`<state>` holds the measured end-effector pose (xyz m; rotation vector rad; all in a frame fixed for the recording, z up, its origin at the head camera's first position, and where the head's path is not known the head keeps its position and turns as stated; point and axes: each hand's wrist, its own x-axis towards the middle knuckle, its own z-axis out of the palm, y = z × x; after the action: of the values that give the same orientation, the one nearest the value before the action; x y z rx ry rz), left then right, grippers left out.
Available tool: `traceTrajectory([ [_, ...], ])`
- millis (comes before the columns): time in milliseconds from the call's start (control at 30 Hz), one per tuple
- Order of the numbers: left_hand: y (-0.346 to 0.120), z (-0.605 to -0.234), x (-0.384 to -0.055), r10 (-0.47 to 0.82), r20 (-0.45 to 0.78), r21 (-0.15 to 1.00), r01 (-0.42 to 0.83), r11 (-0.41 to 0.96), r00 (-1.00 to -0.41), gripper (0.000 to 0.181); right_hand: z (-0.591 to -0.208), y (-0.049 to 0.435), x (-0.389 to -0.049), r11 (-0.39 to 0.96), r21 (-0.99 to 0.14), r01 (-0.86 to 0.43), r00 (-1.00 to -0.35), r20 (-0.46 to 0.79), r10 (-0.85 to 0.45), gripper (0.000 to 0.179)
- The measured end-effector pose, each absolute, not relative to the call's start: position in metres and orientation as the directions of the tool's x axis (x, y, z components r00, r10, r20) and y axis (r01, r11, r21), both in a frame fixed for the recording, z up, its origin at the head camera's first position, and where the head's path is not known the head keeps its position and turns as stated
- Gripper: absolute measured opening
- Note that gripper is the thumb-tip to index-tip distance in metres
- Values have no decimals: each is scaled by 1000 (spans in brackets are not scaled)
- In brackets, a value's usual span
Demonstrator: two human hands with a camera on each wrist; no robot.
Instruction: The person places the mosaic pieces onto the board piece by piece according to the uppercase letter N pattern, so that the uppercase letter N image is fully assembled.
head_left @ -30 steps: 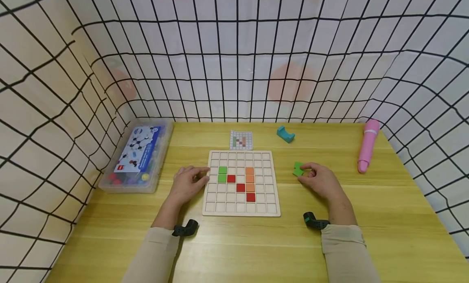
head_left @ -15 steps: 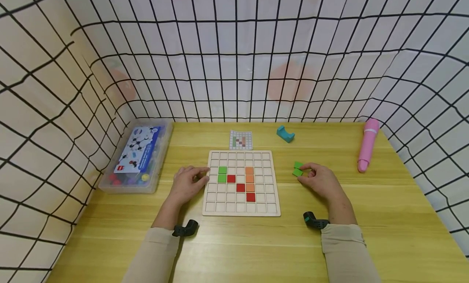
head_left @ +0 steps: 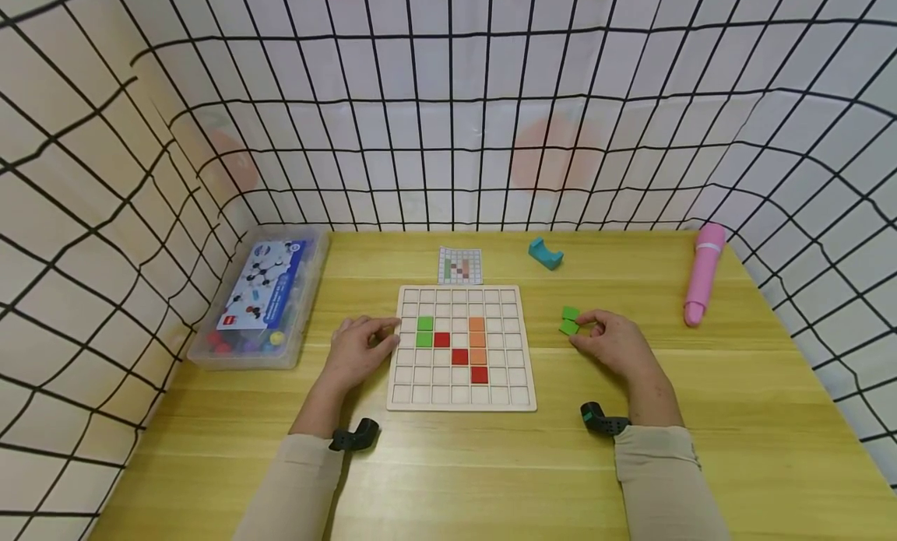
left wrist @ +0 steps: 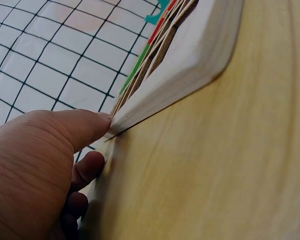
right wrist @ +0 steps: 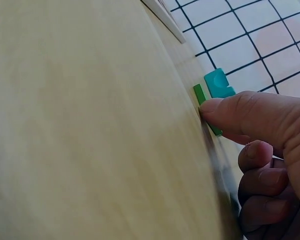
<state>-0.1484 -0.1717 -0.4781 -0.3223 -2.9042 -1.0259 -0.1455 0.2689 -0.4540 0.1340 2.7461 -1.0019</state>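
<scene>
A wooden grid board [head_left: 517, 397] bears green, red and orange square tiles. My left hand [head_left: 359, 353] rests at its left edge; in the left wrist view the thumb [left wrist: 92, 125] touches the board's side [left wrist: 175, 97]. To the right of the board lie two loose green tiles, an upper green tile [head_left: 571, 313] and a lower green tile [head_left: 568, 327]. My right hand [head_left: 617, 346] has its thumb and index finger at the lower one, pinching it. In the right wrist view the thumb [right wrist: 225, 111] covers part of a green tile [right wrist: 199, 93], and the index finger is mostly hidden.
A small printed grid card [head_left: 460, 266] lies behind the board. Further right are a teal curved block [head_left: 545, 254] and a pink cylindrical object [head_left: 704, 276]. A clear plastic case [head_left: 259, 300] stands at the left. Black-lined white cloth walls [head_left: 448, 121] border the table.
The lower green tile has turned and shifted slightly against the upper one under my right fingers. My left hand and the board hold their places.
</scene>
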Motion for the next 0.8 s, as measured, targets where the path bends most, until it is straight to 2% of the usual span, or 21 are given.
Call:
traceTrajectory([
  [800,-171,-475,-146,182,112,632,211,746,-977,32,-457,268,-146,755,-638,150,-976,-220,8,39],
])
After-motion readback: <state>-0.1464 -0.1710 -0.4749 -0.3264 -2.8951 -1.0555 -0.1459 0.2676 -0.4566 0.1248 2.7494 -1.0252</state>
